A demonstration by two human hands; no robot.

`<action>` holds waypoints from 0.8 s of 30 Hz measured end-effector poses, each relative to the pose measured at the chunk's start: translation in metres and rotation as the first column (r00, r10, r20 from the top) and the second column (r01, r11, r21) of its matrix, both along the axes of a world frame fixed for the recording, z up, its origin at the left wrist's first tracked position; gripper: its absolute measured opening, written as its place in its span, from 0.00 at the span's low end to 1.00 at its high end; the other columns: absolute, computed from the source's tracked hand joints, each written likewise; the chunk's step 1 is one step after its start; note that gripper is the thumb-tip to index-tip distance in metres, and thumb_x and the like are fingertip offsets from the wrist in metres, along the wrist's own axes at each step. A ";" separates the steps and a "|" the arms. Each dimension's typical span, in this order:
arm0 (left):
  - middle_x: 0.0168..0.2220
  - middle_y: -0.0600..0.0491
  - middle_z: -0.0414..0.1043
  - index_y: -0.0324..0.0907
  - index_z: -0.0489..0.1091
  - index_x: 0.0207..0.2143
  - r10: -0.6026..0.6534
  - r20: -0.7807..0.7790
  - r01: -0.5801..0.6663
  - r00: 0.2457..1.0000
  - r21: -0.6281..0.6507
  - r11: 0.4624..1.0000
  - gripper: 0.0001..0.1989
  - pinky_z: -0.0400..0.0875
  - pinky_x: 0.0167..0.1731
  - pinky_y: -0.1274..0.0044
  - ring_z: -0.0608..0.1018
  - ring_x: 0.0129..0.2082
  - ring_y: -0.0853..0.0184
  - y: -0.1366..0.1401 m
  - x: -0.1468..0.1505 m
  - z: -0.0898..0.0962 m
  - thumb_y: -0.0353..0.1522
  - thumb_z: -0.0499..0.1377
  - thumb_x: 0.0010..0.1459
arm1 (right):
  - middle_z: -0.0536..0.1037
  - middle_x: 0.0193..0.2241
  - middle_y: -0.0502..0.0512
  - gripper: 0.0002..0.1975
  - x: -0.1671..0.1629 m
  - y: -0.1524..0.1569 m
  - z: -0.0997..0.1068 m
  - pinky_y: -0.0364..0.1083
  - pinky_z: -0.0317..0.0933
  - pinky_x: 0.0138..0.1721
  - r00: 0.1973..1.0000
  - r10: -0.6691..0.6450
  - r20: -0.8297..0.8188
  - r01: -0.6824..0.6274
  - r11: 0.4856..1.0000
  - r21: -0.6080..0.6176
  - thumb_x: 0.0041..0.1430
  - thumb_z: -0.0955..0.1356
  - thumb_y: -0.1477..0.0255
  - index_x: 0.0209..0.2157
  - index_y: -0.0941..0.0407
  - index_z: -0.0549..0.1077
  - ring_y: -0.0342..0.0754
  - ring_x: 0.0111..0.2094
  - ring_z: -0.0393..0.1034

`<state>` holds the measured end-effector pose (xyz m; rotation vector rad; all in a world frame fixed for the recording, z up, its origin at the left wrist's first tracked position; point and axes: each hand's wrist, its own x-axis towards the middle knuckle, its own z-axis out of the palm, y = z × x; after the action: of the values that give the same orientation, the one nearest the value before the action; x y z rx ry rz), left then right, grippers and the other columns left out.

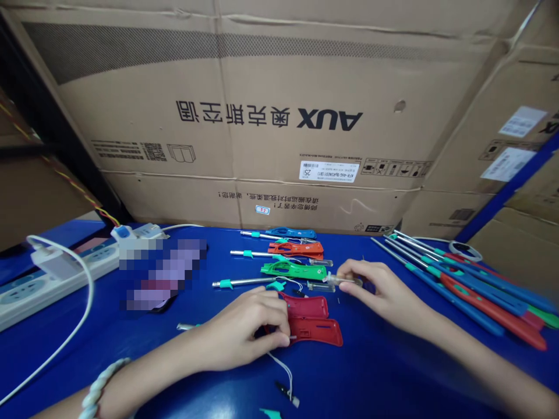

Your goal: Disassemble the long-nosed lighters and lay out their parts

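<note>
My left hand is closed over the left end of an opened red handle shell, thumb and forefinger pressed together near its edge. The shell's other red half lies just beyond. A white wire with a black piece trails out below this hand. My right hand pinches a small clear plastic tank by thumb and fingertips, beside the right end of a green handle shell. Below the green shell lies another clear tank. A metal rod pokes out left of my left wrist.
Orange and blue shells with metal rods lie in rows behind. Several long-necked lighters are piled at right. A phone, partly blurred, and a power strip lie at left. A cardboard wall closes the back.
</note>
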<state>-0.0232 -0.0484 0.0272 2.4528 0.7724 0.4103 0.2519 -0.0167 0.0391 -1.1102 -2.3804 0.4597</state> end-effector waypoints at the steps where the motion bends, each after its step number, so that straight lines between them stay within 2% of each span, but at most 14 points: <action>1: 0.33 0.58 0.72 0.43 0.71 0.33 0.002 0.002 -0.002 1.000 -0.011 1.000 0.03 0.58 0.43 0.76 0.72 0.36 0.70 0.000 0.000 -0.001 0.30 0.59 0.61 | 0.72 0.26 0.49 0.07 0.000 0.001 0.000 0.43 0.56 0.31 0.999 0.001 -0.042 -0.003 1.000 -0.031 0.64 0.63 0.68 0.33 0.55 0.68 0.45 0.28 0.64; 2: 0.35 0.58 0.72 0.44 0.71 0.35 0.010 0.004 -0.010 1.000 -0.018 1.000 0.01 0.58 0.44 0.75 0.72 0.38 0.69 0.000 0.001 -0.002 0.32 0.60 0.60 | 0.72 0.27 0.49 0.06 -0.002 0.000 -0.001 0.43 0.56 0.30 0.997 0.015 -0.077 -0.019 0.998 -0.054 0.63 0.64 0.69 0.33 0.55 0.69 0.44 0.28 0.65; 4: 0.39 0.57 0.71 0.46 0.71 0.40 0.039 0.018 -0.039 0.999 -0.030 0.999 0.07 0.58 0.46 0.74 0.71 0.40 0.66 -0.002 0.002 -0.003 0.35 0.62 0.59 | 0.72 0.30 0.50 0.05 -0.009 -0.006 -0.004 0.43 0.58 0.32 0.989 0.063 -0.132 -0.073 0.995 -0.072 0.62 0.65 0.70 0.33 0.55 0.69 0.45 0.31 0.65; 8: 0.42 0.55 0.70 0.46 0.67 0.45 0.095 0.088 -0.087 0.992 -0.091 0.992 0.07 0.57 0.48 0.72 0.69 0.43 0.65 -0.007 0.005 -0.003 0.34 0.53 0.65 | 0.71 0.34 0.53 0.02 -0.027 -0.023 -0.014 0.45 0.60 0.37 0.961 0.137 -0.240 -0.152 0.988 -0.042 0.61 0.66 0.72 0.34 0.55 0.71 0.46 0.36 0.66; 11: 0.40 0.55 0.69 0.44 0.66 0.42 0.113 0.131 -0.094 0.985 -0.142 0.985 0.07 0.57 0.49 0.73 0.69 0.43 0.66 -0.012 0.008 -0.004 0.34 0.50 0.67 | 0.71 0.33 0.53 0.02 -0.034 -0.033 -0.020 0.45 0.60 0.36 0.944 0.194 -0.267 -0.201 0.980 0.004 0.62 0.66 0.73 0.36 0.55 0.71 0.46 0.35 0.65; 15: 0.36 0.56 0.68 0.42 0.66 0.37 0.122 0.185 -0.086 0.975 -0.192 0.978 0.10 0.57 0.49 0.75 0.69 0.40 0.68 -0.016 0.012 -0.006 0.33 0.47 0.68 | 0.72 0.33 0.54 0.03 -0.037 -0.042 -0.028 0.47 0.59 0.36 0.956 0.227 -0.186 -0.207 0.971 0.121 0.62 0.66 0.73 0.37 0.56 0.71 0.47 0.34 0.64; 19: 0.33 0.55 0.68 0.41 0.66 0.33 0.120 0.255 -0.061 0.959 -0.226 0.972 0.12 0.59 0.43 0.78 0.69 0.38 0.68 -0.016 0.014 -0.007 0.31 0.47 0.68 | 0.72 0.33 0.54 0.03 -0.037 -0.043 -0.030 0.47 0.57 0.35 0.963 0.220 -0.155 -0.189 0.962 0.196 0.62 0.65 0.74 0.38 0.56 0.70 0.47 0.33 0.63; 24: 0.29 0.55 0.67 0.40 0.66 0.28 0.149 0.307 -0.048 0.940 -0.313 0.949 0.13 0.61 0.36 0.79 0.69 0.33 0.69 -0.016 0.016 -0.006 0.31 0.48 0.65 | 0.72 0.32 0.54 0.02 -0.039 -0.044 -0.028 0.46 0.56 0.34 0.968 0.216 -0.126 -0.185 0.957 0.221 0.62 0.65 0.74 0.37 0.56 0.70 0.47 0.32 0.63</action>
<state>-0.0070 -0.0643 0.0207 1.9997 0.7547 0.6674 0.2130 -0.0602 0.0108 -0.7191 -2.3555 0.3379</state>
